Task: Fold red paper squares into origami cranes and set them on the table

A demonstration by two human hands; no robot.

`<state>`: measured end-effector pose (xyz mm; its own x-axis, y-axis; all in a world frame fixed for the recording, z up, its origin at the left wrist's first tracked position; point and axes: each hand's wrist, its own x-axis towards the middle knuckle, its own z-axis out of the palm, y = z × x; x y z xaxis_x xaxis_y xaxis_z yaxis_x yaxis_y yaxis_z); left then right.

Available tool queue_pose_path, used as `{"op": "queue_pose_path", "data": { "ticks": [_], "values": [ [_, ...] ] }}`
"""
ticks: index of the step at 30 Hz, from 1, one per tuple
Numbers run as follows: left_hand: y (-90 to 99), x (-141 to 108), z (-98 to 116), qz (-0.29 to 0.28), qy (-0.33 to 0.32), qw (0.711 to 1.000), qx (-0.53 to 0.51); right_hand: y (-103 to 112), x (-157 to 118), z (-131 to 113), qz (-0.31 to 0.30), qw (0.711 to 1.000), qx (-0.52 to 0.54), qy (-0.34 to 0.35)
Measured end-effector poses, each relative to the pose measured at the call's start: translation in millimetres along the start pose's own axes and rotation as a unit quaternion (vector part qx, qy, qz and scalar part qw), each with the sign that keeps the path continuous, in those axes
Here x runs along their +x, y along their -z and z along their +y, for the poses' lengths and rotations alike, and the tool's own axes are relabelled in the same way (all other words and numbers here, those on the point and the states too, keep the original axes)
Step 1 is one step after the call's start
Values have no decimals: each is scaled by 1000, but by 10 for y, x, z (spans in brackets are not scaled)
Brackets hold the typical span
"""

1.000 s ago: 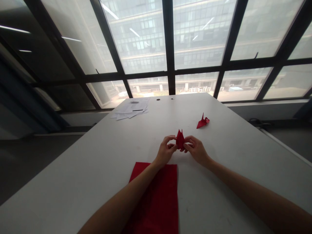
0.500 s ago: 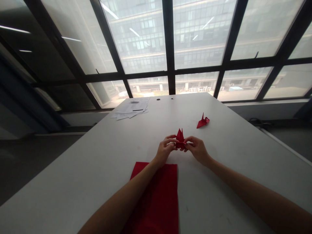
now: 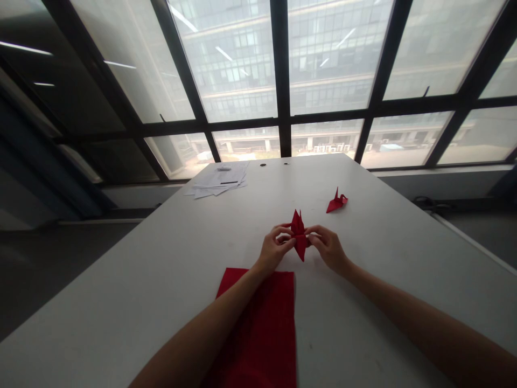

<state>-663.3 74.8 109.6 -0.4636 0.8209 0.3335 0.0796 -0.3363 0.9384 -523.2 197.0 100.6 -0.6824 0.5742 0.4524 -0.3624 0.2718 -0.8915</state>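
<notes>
Between my hands is a red folded-paper crane (image 3: 299, 235), with two narrow points upward and a broad pointed flap hanging down toward me. My left hand (image 3: 277, 248) pinches its left side between thumb and fingers. On the other side, my right hand (image 3: 326, 245) has thumb and fingertips closed on its right edge. Another red paper crane (image 3: 336, 202) stands on the table beyond my right hand. Beneath my left forearm lies a red sheet or stack of paper (image 3: 270, 328), partly covered by the arm.
The white table (image 3: 375, 307) reaches toward tall dark-framed windows (image 3: 284, 108). Loose white papers (image 3: 220, 180) lie at its far left, with a small pale object on them. Dark cables (image 3: 432, 205) are on the right beyond the table's edge.
The front flap of the held crane, folded up before, now points down toward me. Both hands stay in nearly the same place.
</notes>
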Motion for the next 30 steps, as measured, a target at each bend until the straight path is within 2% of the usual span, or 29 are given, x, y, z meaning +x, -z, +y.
{"op": "queue_pose_path", "data": {
  "ticks": [4, 11, 14, 17, 20, 23, 30],
  "values": [
    [-10, -1, -6, 6, -19, 1000, 22, 9, -15, 31, -16, 1000, 1, -11],
    [-42, -18, -27, 9, -43, 997, 68, -5, -14, 48, 7, 1000, -4, -21],
    [-59, -25, -51, 33, -45, 998, 42, -31, -12, 16, 15, 1000, 19, -19],
    [-69, -20, -59, 59, -15, 998, -4, -49, -12, -5, 19, 999, 38, -23],
    [-62, 0, -45, 26, 33, 998, -37, -53, -18, 0, 16, 999, 40, -19],
    [-48, 12, -23, -4, 42, 998, -35, -48, -25, 24, 8, 999, 41, -16],
    [-72, -17, 2, 23, 12, 1000, 0, -31, -26, 51, 2, 1000, -7, -18]
  ]
}}
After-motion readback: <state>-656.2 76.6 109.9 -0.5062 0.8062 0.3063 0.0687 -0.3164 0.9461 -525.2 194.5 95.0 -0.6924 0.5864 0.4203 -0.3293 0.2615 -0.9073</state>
